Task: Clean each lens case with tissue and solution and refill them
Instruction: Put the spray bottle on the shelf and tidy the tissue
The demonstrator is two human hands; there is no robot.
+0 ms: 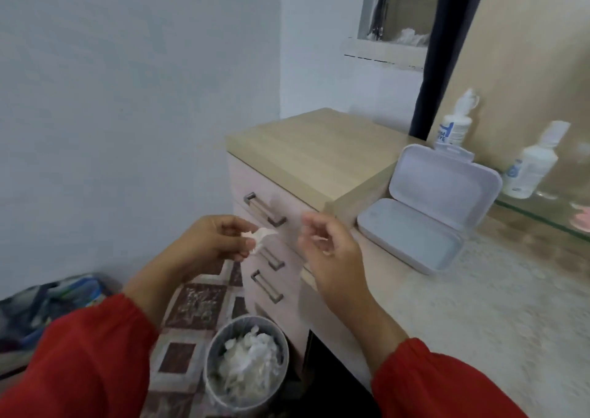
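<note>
My left hand (214,242) pinches a small crumpled white tissue (260,238) in front of the drawer fronts, above the floor. My right hand (325,248) hovers just right of it with fingers curled; whether something small and pale sits between its fingertips is too blurred to tell. A white hinged box (427,207) lies open on the counter to the right, its inside bare. A solution bottle (455,123) stands behind the box, and a second bottle (533,168) shows at the mirror.
A grey waste bin (245,363) full of used white tissue stands on the tiled floor below my hands. A drawer unit (306,155) with metal handles has a wooden top. A mirror edge (542,216) runs along the counter's right side. A bag lies on the floor at far left.
</note>
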